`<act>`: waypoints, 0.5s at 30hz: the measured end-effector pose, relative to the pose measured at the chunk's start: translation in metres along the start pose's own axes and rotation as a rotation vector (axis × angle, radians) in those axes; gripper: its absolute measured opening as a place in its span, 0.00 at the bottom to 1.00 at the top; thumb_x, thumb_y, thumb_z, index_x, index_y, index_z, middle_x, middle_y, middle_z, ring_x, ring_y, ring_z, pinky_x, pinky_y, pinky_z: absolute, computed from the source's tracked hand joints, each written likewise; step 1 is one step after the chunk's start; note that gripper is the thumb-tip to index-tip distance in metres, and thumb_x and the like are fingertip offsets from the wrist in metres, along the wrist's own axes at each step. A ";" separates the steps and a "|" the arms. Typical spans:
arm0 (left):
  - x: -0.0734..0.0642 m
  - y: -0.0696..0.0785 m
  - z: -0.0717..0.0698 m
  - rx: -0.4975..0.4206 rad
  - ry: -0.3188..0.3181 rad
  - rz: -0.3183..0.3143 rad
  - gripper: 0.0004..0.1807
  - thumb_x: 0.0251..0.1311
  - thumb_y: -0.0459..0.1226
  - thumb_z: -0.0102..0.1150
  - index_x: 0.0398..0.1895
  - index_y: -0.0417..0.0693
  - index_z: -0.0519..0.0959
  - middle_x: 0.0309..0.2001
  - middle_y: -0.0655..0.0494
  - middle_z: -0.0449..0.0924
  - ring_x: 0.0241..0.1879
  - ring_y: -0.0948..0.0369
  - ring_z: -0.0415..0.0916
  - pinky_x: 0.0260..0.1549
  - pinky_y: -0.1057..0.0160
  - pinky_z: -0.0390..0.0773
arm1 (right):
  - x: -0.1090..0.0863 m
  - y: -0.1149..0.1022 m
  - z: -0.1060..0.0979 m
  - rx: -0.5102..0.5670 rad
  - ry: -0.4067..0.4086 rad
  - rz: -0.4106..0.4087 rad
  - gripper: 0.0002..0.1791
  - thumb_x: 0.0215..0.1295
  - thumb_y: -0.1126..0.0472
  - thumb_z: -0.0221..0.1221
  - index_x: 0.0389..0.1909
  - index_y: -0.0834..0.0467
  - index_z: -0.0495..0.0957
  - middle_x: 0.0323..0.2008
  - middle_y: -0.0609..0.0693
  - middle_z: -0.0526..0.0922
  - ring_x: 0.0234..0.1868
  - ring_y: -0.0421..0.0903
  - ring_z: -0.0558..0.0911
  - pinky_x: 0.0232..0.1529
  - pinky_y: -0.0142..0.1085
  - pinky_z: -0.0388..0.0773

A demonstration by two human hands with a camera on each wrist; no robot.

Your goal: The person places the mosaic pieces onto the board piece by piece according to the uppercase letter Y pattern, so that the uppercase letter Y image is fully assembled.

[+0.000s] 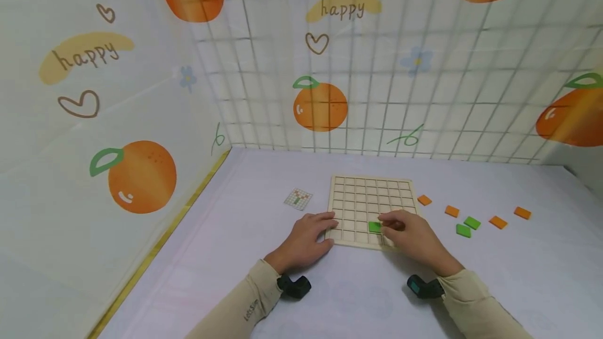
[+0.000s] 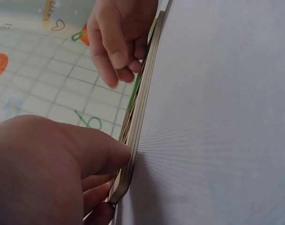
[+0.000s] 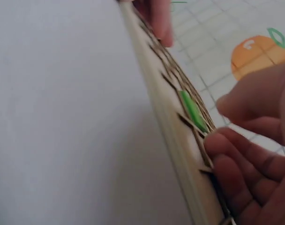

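A square wooden grid board [image 1: 372,198] lies flat on the table. My left hand [image 1: 308,239] holds its near left corner, with the thumb at the front edge and fingertips over the left side; the left wrist view shows the thumb [image 2: 100,150] against the board's edge. One green tile [image 1: 374,227] sits in a cell near the front of the board. Just right of that tile, my right hand [image 1: 414,237] hovers close over the board. In the right wrist view its thumb and loosely bent fingers [image 3: 236,154] stand apart beside the green tile [image 3: 193,111], with nothing between them.
A small pattern card [image 1: 298,199] with coloured squares lies left of the board. To the right are two loose green tiles [image 1: 472,222] and several orange tiles [image 1: 452,211]. A printed cloth wall [image 1: 264,114] rises behind the table, another along the left.
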State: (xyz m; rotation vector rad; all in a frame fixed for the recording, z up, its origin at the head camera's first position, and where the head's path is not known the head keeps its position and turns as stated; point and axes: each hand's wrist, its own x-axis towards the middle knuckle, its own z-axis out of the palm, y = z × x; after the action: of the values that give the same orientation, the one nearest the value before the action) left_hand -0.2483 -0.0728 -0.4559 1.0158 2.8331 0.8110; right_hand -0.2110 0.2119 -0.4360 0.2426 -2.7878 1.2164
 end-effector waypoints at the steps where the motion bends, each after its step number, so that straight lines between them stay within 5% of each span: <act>1: 0.000 0.000 -0.001 0.011 -0.004 0.003 0.24 0.69 0.44 0.53 0.67 0.53 0.75 0.73 0.62 0.64 0.67 0.56 0.63 0.65 0.49 0.62 | -0.001 0.000 -0.003 0.005 0.005 0.006 0.16 0.68 0.59 0.63 0.54 0.58 0.83 0.47 0.50 0.85 0.46 0.47 0.82 0.42 0.41 0.78; 12: 0.002 0.001 -0.007 0.049 -0.038 0.017 0.21 0.68 0.45 0.58 0.63 0.55 0.78 0.71 0.64 0.67 0.63 0.56 0.66 0.62 0.51 0.64 | -0.015 0.021 -0.048 0.067 0.019 0.090 0.24 0.72 0.49 0.59 0.62 0.59 0.77 0.58 0.57 0.80 0.54 0.53 0.79 0.46 0.41 0.77; 15: 0.002 0.001 -0.007 0.044 -0.034 0.017 0.20 0.68 0.44 0.59 0.62 0.55 0.79 0.71 0.64 0.68 0.64 0.57 0.65 0.62 0.51 0.63 | -0.021 0.029 -0.059 0.044 0.027 0.123 0.25 0.72 0.48 0.58 0.62 0.60 0.76 0.57 0.58 0.80 0.49 0.51 0.81 0.43 0.40 0.78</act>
State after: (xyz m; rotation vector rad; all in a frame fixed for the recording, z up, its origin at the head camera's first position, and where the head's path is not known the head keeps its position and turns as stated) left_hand -0.2504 -0.0745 -0.4494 1.0501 2.8294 0.7290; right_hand -0.1945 0.2767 -0.4201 0.0574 -2.7924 1.2973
